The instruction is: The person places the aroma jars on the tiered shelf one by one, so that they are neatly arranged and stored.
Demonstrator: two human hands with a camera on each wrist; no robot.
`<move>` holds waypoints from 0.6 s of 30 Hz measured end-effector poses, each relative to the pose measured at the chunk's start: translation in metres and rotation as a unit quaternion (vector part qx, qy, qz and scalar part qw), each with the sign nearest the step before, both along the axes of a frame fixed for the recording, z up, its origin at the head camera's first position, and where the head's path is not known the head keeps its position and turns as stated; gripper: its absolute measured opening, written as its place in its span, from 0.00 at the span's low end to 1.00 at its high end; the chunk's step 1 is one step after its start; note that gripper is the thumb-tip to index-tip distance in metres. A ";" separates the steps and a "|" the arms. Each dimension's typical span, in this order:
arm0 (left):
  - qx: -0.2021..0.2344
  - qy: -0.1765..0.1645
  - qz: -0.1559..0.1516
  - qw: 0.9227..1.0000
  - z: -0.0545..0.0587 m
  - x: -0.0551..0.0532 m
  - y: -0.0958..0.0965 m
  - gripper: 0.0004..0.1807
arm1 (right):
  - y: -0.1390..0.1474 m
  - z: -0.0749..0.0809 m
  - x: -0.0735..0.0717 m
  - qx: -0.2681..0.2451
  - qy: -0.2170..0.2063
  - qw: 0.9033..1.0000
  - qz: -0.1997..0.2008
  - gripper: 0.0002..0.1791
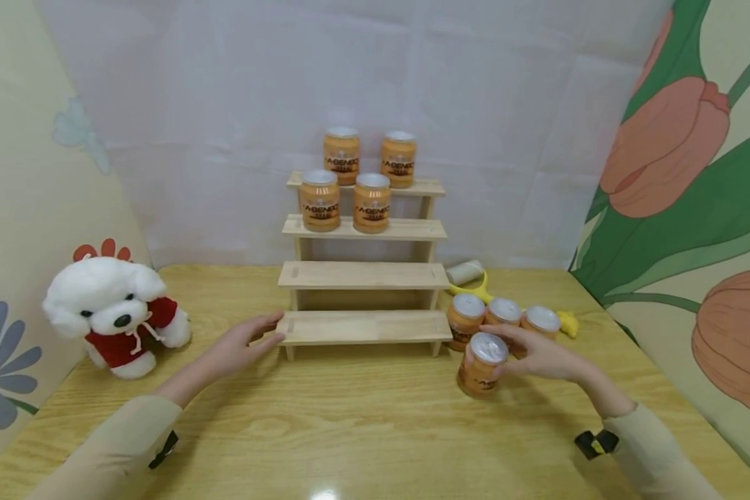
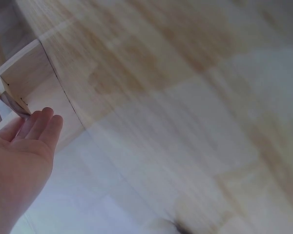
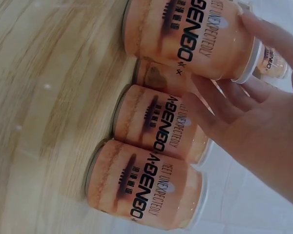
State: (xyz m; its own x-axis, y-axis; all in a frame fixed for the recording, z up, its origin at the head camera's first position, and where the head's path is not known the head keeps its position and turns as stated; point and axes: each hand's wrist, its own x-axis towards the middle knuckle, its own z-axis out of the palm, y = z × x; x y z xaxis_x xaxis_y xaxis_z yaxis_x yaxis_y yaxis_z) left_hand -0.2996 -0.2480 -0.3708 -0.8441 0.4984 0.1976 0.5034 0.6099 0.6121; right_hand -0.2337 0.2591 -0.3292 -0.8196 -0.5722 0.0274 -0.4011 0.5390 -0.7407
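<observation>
At the far left of the wooden table (image 1: 325,430), a white plush dog (image 1: 115,316) dressed in a red top is seated. To its right, the left hand (image 1: 240,347) is held at the left end of the lowest step of a wooden rack (image 1: 365,326); its fingers are loosely extended, and whether the board is pressed by them cannot be told. On the rack's second-highest step two orange cans with silver lids (image 1: 320,205) are stood upright, and two more cans (image 1: 398,163) are set on the top step, farther back. Just right of the rack, at the far side, a pale roll (image 1: 465,271) and a yellow ring-shaped object (image 1: 482,286) are laid on the table. Nearer, three more cans (image 1: 465,316) are lined up side by side. In front of this row, right of the rack's near end, another can (image 1: 475,375) is gripped between the thumb and fingers of the right hand (image 1: 540,354); whether its base is rested on the table cannot be told. Beyond the row's right end, a small yellow object (image 1: 567,323) is placed.
</observation>
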 end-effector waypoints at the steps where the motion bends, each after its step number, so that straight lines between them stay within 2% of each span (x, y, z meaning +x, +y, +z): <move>1: 0.000 -0.001 0.001 1.000 0.000 0.000 0.000 0.31 | 0.001 0.000 0.000 -0.002 0.000 1.000 0.000 0.38; 8: -0.001 0.003 0.001 1.000 0.001 0.001 0.000 0.31 | -0.005 0.000 0.002 0.021 0.023 0.998 -0.058 0.32; 18: -0.002 0.011 -0.001 1.000 0.001 0.001 0.000 0.31 | -0.016 -0.005 0.007 0.034 0.047 0.990 -0.127 0.33</move>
